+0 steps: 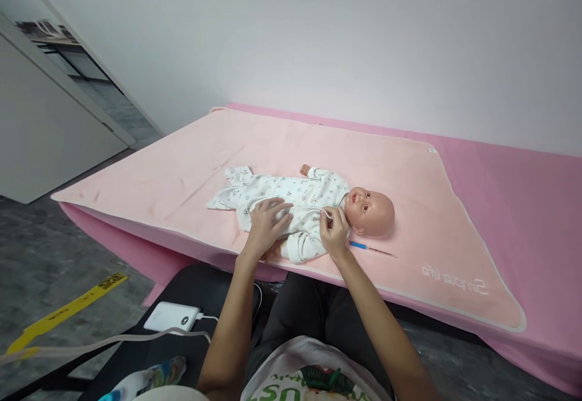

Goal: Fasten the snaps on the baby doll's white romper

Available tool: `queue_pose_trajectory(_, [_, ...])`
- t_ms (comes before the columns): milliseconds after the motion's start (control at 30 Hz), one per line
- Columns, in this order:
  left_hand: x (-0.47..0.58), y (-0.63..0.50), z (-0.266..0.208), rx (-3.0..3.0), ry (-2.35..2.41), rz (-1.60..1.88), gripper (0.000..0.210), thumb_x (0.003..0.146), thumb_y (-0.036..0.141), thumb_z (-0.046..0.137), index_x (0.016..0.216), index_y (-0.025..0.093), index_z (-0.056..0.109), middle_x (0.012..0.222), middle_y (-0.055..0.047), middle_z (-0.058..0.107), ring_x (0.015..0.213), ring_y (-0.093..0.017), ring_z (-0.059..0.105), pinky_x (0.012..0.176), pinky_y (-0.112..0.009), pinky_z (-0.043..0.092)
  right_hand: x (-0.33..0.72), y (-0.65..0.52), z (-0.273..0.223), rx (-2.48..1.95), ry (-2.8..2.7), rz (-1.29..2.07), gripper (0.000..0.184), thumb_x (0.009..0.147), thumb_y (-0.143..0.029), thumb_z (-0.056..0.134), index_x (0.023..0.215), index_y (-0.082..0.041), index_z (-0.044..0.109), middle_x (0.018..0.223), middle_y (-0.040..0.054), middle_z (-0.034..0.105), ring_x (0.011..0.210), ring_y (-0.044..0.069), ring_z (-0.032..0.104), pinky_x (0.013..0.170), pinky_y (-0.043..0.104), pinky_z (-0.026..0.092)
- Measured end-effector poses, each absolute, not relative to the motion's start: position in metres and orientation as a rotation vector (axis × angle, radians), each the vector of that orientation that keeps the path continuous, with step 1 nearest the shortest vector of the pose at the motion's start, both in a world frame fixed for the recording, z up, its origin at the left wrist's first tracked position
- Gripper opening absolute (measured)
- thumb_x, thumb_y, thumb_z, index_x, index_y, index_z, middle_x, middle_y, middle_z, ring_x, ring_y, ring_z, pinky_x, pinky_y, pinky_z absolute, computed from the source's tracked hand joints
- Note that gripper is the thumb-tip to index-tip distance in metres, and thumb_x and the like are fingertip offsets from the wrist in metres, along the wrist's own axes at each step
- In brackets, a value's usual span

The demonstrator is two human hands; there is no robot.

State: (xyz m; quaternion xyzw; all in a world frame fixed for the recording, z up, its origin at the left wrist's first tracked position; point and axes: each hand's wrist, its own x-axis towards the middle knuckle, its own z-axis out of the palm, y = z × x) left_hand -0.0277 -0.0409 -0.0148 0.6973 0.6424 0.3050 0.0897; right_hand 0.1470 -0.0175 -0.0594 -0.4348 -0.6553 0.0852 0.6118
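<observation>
A baby doll (370,212) lies on its back on a light pink mat (382,164), its head toward the right. It wears a white patterned onesie (286,188). My left hand (268,225) rests on the belly of the onesie, fingers spread and laid over the cloth. Near the doll's neck, my right hand (333,228) is closed in a pinch on the white edging of the onesie's front. The edging runs as a pale line between both hands. Beside the doll's head lies a thin stick with a blue handle (358,245); its exact kind is unclear.
The mat covers a table with a darker pink cloth (536,207), against a white partition (318,49). Left of my legs, a black chair (191,286) bears a white power bank (171,316) with a cable. Yellow tape (68,313) marks the floor.
</observation>
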Motion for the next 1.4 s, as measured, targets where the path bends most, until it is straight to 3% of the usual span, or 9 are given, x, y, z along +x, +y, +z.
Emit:
queue_pose_trajectory(233, [-0.0228, -0.0404, -0.0106, 2.1, 1.956, 0.912, 0.022, 0.082, 0.037, 0.048, 0.086, 0.024, 0.065, 0.113, -0.007, 0.055, 0.11, -0.026, 0.043, 0.097, -0.044, 0.027, 0.1475, -0.0176, -0.0595, -1.011, -1.525, 0.186, 0.011, 0.085, -0.019, 0.045, 0.082, -0.017, 0.055, 0.072, 0.0032, 0.055, 0.064, 0.011, 0.052, 0.053, 0.02, 0.044])
queue_pose_trajectory(500, [-0.0193, -0.0427, -0.0102, 2.148, 1.941, 0.808, 0.018, 0.086, 0.03, 0.036, 0.087, 0.021, 0.052, 0.094, -0.004, 0.061, 0.1, -0.022, 0.051, 0.102, -0.046, 0.016, 0.1478, -0.0171, -0.0595, -1.021, -1.541, 0.192, 0.012, 0.085, -0.019, 0.045, 0.08, -0.017, 0.055, 0.071, 0.0025, 0.054, 0.06, 0.011, 0.051, 0.052, 0.02, 0.042])
queue_pose_trajectory(700, [-0.0196, -0.0379, -0.0086, 2.041, 1.973, 0.845, 0.027, 0.088, 0.024, 0.025, 0.096, 0.02, 0.05, 0.079, -0.004, 0.062, 0.084, -0.02, 0.055, 0.095, -0.042, 0.028, 0.1477, -0.0167, -0.06, -1.001, -1.567, 0.189, 0.012, 0.084, -0.018, 0.046, 0.081, -0.017, 0.057, 0.074, 0.0037, 0.056, 0.063, 0.011, 0.053, 0.054, 0.02, 0.044])
queue_pose_trajectory(933, [-0.0177, -0.0414, -0.0093, 2.18, 1.961, 0.841, 0.03, 0.087, 0.039, 0.037, 0.105, 0.023, 0.054, 0.098, -0.005, 0.065, 0.097, -0.023, 0.055, 0.099, -0.044, 0.021, 0.1474, -0.0166, -0.0599, -1.023, -1.562, 0.196, 0.013, 0.084, -0.019, 0.044, 0.08, -0.018, 0.057, 0.073, 0.0034, 0.056, 0.062, 0.011, 0.052, 0.055, 0.021, 0.043])
queue_pose_trajectory(1400, [-0.0233, -0.0405, -0.0102, 2.146, 2.06, 1.023, 0.027, 0.085, 0.043, 0.042, 0.092, 0.024, 0.059, 0.094, -0.004, 0.067, 0.094, -0.022, 0.057, 0.098, -0.041, 0.024, 0.1475, -0.016, -0.0617, -1.033, -1.563, 0.208, 0.013, 0.085, -0.02, 0.044, 0.08, -0.017, 0.057, 0.072, 0.0033, 0.056, 0.063, 0.012, 0.053, 0.055, 0.021, 0.044])
